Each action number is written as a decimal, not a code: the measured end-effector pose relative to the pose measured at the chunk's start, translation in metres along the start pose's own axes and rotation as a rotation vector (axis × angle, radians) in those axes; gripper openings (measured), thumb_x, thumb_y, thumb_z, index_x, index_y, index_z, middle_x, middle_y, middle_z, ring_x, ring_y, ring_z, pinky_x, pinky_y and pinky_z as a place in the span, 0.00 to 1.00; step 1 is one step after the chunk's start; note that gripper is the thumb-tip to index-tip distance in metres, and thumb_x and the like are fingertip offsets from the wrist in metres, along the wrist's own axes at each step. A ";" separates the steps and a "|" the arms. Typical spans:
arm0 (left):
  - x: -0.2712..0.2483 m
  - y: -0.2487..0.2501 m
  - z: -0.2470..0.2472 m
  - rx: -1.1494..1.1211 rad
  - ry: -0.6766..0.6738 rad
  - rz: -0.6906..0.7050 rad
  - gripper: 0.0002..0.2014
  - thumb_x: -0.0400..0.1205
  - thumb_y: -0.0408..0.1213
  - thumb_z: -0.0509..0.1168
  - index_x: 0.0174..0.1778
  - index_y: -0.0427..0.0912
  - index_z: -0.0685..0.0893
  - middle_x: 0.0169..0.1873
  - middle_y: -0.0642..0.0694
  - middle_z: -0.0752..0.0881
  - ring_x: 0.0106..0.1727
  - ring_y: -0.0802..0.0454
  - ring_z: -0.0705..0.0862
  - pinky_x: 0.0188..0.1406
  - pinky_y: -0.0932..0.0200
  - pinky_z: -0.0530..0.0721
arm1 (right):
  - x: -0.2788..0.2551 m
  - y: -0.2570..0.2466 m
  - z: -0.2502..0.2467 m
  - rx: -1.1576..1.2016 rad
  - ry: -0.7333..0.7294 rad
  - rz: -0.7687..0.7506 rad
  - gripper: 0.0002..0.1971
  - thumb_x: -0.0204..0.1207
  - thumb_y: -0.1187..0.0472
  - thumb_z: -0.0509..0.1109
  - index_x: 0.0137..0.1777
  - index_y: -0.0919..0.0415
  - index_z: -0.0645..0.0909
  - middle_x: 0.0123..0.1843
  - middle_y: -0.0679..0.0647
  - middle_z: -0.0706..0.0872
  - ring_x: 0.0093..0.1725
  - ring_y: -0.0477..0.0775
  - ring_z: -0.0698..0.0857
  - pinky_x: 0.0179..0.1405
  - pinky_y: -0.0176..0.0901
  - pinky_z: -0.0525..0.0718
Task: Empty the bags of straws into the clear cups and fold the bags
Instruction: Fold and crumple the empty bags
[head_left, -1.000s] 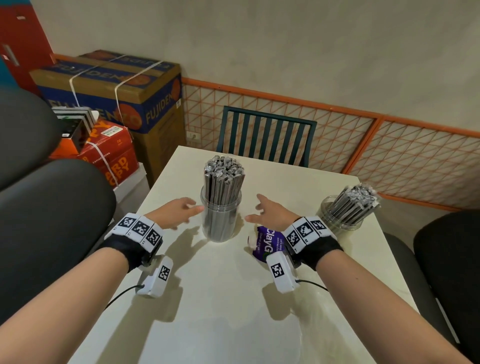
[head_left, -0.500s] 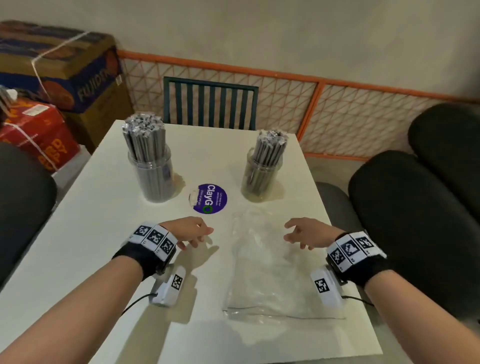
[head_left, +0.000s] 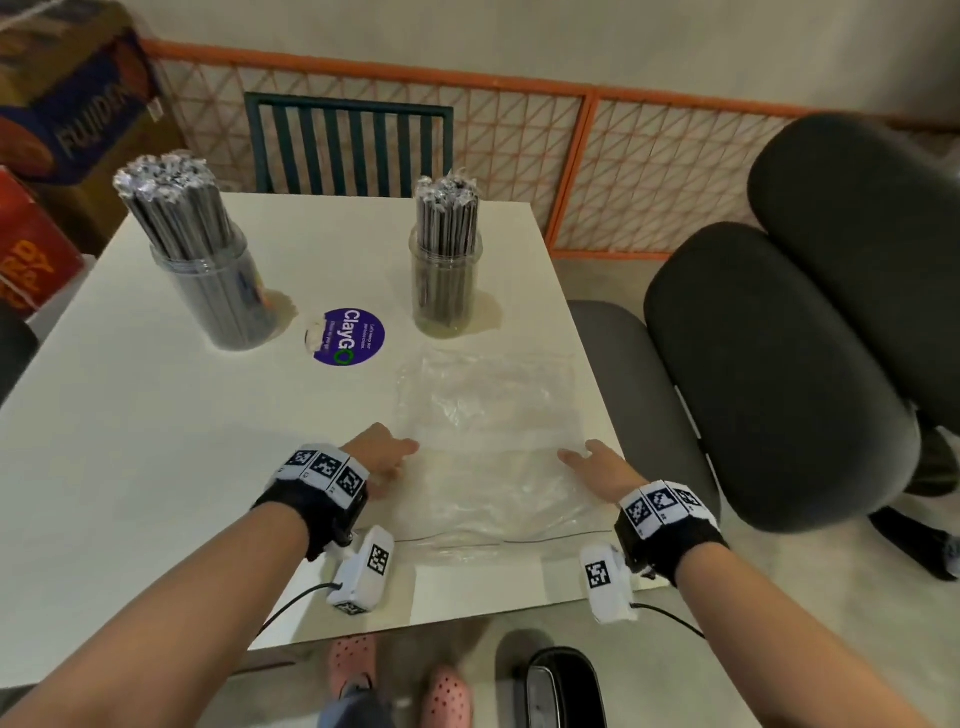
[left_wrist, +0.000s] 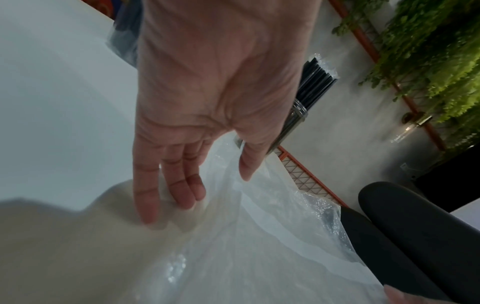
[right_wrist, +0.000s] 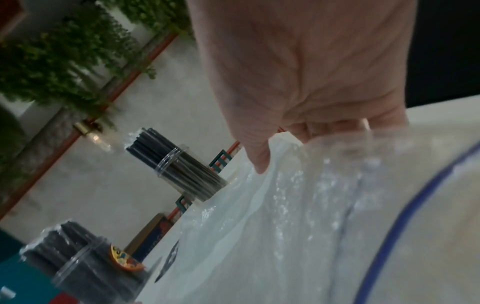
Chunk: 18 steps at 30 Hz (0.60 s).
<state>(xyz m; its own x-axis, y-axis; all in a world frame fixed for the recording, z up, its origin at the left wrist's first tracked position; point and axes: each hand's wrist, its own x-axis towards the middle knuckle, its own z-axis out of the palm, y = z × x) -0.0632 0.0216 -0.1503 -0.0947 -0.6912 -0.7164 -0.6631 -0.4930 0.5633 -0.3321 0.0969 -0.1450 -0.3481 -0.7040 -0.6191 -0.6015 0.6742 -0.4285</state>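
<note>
Left hand (head_left: 383, 456) lay flat at the bag (head_left: 493, 441) edge, fingers straight; right hand (head_left: 602, 467) grip was unclear.
Folding likely needed air pressed out first, then edges aligned.

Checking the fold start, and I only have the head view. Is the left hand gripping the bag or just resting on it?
Observer: Left wrist view shows the left hand with straight fingers, tips down at the clear bag edge, no grip.
Operator: And the other one?
Observer: The right hand has curled fingers seen through the plastic, thumb on top; looks like a pinch.
Operator: That dark line near the front edge?
Observer: Up close it is a blue line.
</note>
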 end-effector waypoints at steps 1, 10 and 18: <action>0.000 -0.002 0.001 -0.039 -0.009 -0.009 0.20 0.81 0.44 0.63 0.60 0.29 0.74 0.48 0.36 0.80 0.49 0.41 0.80 0.59 0.38 0.81 | 0.000 0.000 0.001 0.057 -0.018 -0.010 0.31 0.84 0.48 0.58 0.79 0.68 0.60 0.79 0.62 0.69 0.77 0.62 0.70 0.73 0.48 0.67; -0.021 -0.012 -0.010 -0.472 -0.258 -0.038 0.03 0.82 0.35 0.61 0.46 0.39 0.77 0.42 0.43 0.83 0.42 0.47 0.82 0.42 0.50 0.82 | 0.000 -0.002 0.000 0.514 -0.146 -0.074 0.15 0.79 0.56 0.63 0.63 0.59 0.79 0.55 0.61 0.86 0.50 0.59 0.85 0.56 0.51 0.83; -0.029 -0.013 -0.033 -0.698 -0.363 0.178 0.16 0.81 0.19 0.55 0.48 0.41 0.83 0.40 0.43 0.83 0.27 0.57 0.87 0.25 0.65 0.86 | -0.001 -0.010 -0.026 0.536 -0.187 -0.289 0.11 0.79 0.67 0.65 0.58 0.57 0.78 0.59 0.58 0.84 0.48 0.51 0.83 0.53 0.47 0.82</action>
<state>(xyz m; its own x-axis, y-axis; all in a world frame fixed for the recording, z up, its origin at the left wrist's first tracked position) -0.0275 0.0304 -0.1232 -0.4699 -0.6349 -0.6133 -0.0099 -0.6909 0.7228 -0.3445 0.0855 -0.1226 -0.0649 -0.8558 -0.5132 -0.1918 0.5154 -0.8352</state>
